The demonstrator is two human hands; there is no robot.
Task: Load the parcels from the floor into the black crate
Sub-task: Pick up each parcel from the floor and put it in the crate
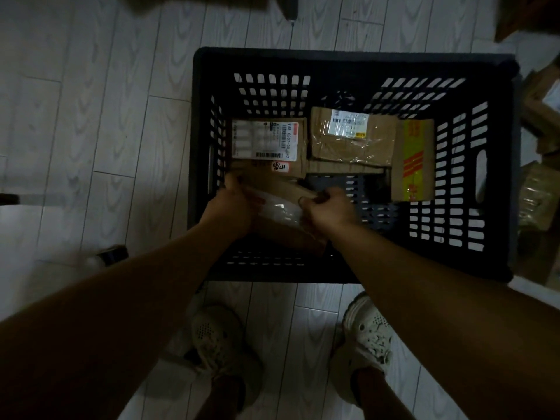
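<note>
The black crate (357, 60) with slotted walls stands on the floor in front of me. Both arms reach into its near left corner. My left hand (233, 204) and my right hand (328, 207) grip the two ends of a brown cardboard parcel (285, 213), which is tilted and low inside the crate. Behind it lies a parcel with a large white label (266, 144). A taped parcel (351, 137) sits at the back middle. To its right a box with yellow and red tape (415, 162) lies flat.
More cardboard parcels (539, 195) are piled on the floor just right of the crate. My two feet in pale shoes (368, 331) stand close to the crate's near wall. A small dark object (113, 254) lies on the floor at the left.
</note>
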